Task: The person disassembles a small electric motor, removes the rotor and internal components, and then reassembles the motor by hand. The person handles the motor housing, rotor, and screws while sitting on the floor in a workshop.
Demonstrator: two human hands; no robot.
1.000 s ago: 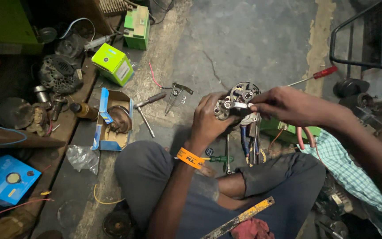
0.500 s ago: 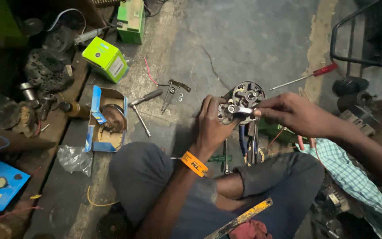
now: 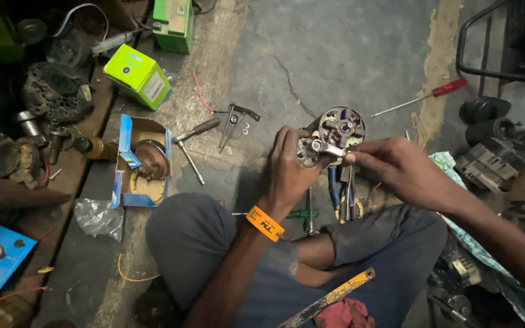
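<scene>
My left hand (image 3: 288, 173) wraps the round metal motor part (image 3: 334, 135) and holds it up over my lap, while my right hand (image 3: 396, 167) pinches a small spanner (image 3: 329, 149) set on its face. The spanner could slip off and skin my fingers, I judge, since the part rests only in my palm; compared with a second ago, both hands and the part sit much as before, though the green box (image 3: 139, 75) lies farther left in view.

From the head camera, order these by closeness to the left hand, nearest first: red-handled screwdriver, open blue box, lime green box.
From the left hand:
1. Open blue box, on the floor to its left.
2. Red-handled screwdriver, up to the right.
3. Lime green box, far upper left; nearly level with the screwdriver.
</scene>
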